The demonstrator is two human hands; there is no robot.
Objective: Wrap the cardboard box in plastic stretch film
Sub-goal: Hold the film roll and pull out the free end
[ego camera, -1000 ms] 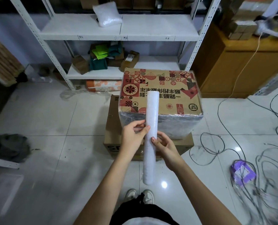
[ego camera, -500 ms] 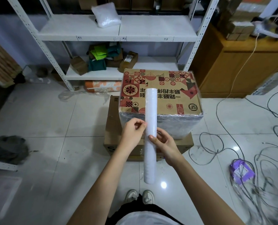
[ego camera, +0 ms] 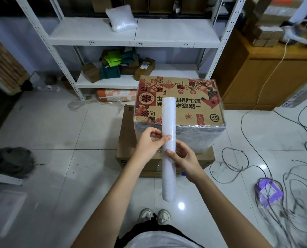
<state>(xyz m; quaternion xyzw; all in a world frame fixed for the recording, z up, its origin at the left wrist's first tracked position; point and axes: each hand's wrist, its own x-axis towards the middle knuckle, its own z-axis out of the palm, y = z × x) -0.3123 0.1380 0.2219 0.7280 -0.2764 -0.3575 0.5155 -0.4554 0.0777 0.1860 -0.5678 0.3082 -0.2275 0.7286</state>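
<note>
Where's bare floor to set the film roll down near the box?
Bare tile left of the lower box, between it and the dark cloth heap; also between the shoes and that box. Crowded to the right: loose cables and a purple item.

The cardboard box (ego camera: pixel 179 102) is brown, its top printed with red and black geometric patterns, rosettes and black characters, its near side clouded silvery-white by film. The roll of stretch film (ego camera: pixel 168 149) is milky white. Under it a plain brown carton (ego camera: pixel 129 140) carries dark print. The floor (ego camera: pixel 59 131) is glossy white tile with grey joints. The shelving (ego camera: pixel 131 33) is white, holding a white bubble-wrap bundle (ego camera: pixel 121 17) and green and teal bags (ego camera: pixel 113 63). A cabinet (ego camera: pixel 267 76) is amber-brown wood. A purple packet (ego camera: pixel 268 192) lies among grey cables (ego camera: pixel 238 158).
</note>
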